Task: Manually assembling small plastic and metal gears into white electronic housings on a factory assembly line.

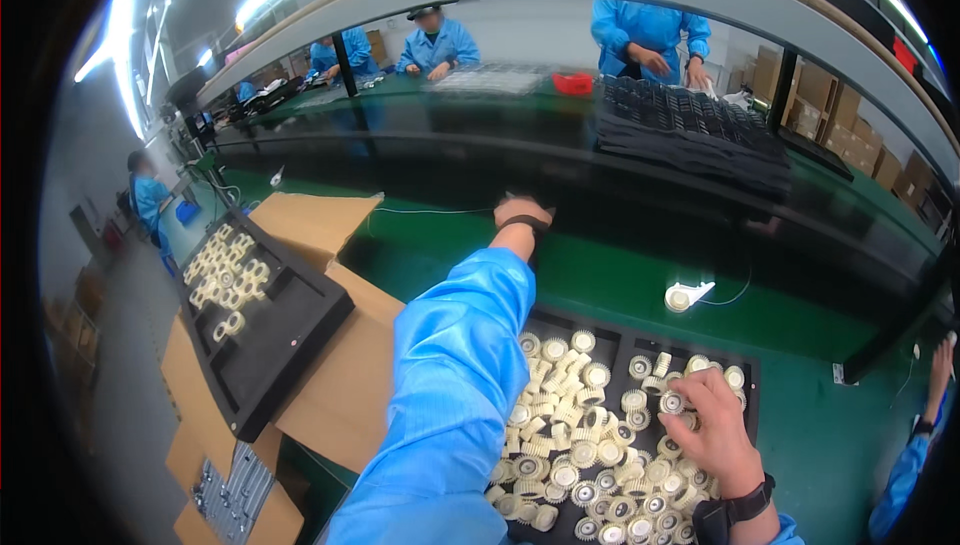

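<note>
My right hand [715, 425] is over a black tray [618, 337], thumb and fingers closed around a cream plastic gear [672, 403]. Many more cream gears [583, 453] lie heaped in that tray, in two compartments. My left arm stretches forward across the green table, and my left hand [522, 213] rests at the near edge of the dark conveyor belt [420, 160]. Its fingers are mostly hidden behind the back of the hand, so what they hold, if anything, does not show.
An open cardboard box [340, 385] stands left, with another black tray [270, 365] of cream gears tilted on it. A white tape-like dispenser [688, 295] lies on the green table [610, 270]. Black trays [690, 120] sit beyond the belt near co-workers. Another person's hand [942, 370] is far right.
</note>
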`<action>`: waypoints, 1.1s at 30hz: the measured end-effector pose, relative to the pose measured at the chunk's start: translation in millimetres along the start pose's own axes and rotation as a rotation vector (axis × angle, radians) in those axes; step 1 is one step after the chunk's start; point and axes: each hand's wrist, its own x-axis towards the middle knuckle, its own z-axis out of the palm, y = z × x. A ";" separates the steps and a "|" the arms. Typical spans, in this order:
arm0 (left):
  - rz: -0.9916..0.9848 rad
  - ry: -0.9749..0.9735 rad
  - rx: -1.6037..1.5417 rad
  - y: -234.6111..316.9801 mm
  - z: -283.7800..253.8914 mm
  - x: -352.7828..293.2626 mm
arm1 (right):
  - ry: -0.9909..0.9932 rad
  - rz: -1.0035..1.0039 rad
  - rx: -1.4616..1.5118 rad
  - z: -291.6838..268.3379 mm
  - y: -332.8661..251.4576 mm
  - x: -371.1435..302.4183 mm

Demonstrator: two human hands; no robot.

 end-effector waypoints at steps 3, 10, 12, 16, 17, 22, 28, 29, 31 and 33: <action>0.050 0.011 0.208 5.2 12.7 13.2 | 0.073 -0.040 -0.003 2.4 -2.0 2.2; 0.282 0.200 -0.220 9.6 11.0 17.4 | 0.081 0.047 0.057 0.4 -16.5 3.9; 0.273 0.143 -0.515 4.9 -10.1 8.5 | 0.116 0.227 0.304 6.1 -11.6 1.8; 0.342 -0.164 -1.127 19.2 -68.4 -55.6 | 0.106 0.252 0.530 -7.2 -15.0 -3.5; 0.379 -0.243 -1.217 22.9 -74.3 -68.7 | 0.084 0.271 0.525 -10.9 -18.0 -4.2; 0.555 -0.685 -1.575 28.6 -87.0 -178.2 | 0.121 0.266 0.828 -21.7 -28.5 -16.1; 0.522 -0.985 -1.607 -5.3 -60.1 -314.3 | 0.208 0.322 1.211 -20.6 -65.4 -22.1; 0.493 -0.998 -1.618 -7.6 -54.1 -322.5 | 0.162 0.316 1.212 -19.3 -67.2 -22.2; 0.438 -0.975 -1.677 -22.7 -42.9 -328.5 | 0.049 0.295 1.289 -6.3 -66.2 -12.6; 0.419 -1.014 -1.697 -30.5 -34.8 -321.7 | -0.044 0.304 1.394 5.1 -49.8 -8.5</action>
